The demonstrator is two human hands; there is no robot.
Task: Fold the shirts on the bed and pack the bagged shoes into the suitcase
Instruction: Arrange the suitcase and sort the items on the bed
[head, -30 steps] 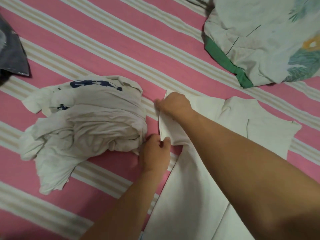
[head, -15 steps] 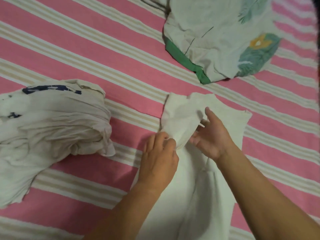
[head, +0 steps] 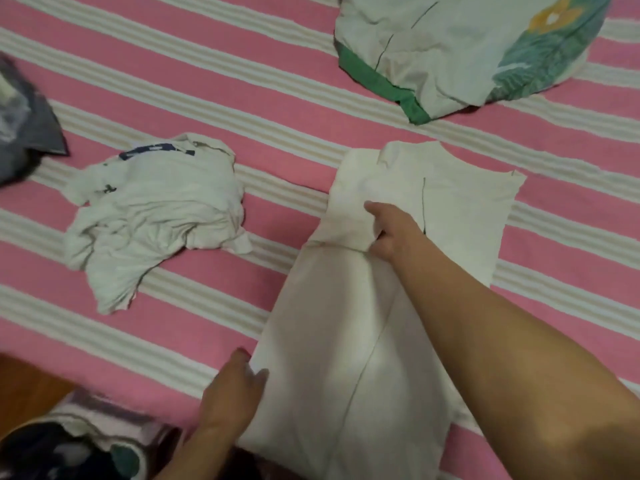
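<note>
A plain white shirt (head: 346, 323) lies flat on the pink striped bed (head: 242, 98), its left side folded in over the middle. My right hand (head: 391, 233) rests on the folded-in sleeve near the collar. Its index finger points out along the cloth and its other fingers curl at the sleeve's lower edge. My left hand (head: 235, 393) lies at the shirt's lower left edge, fingers fairly straight and touching the cloth; it is blurred. A second white shirt with blue print (head: 156, 209) sits crumpled to the left.
A floral cover with green trim (head: 433, 57) lies at the back right. A dark grey cloth item (head: 31, 140) is at the left edge. At the bottom left, off the bed's edge, sits a dark and white bundle (head: 79, 448) beside brown floor (head: 27, 386).
The sleeve has been laid flat across the shirt. My left hand let go of it and slid down to the shirt's lower left edge. The view has pulled back, showing more of the bed.
</note>
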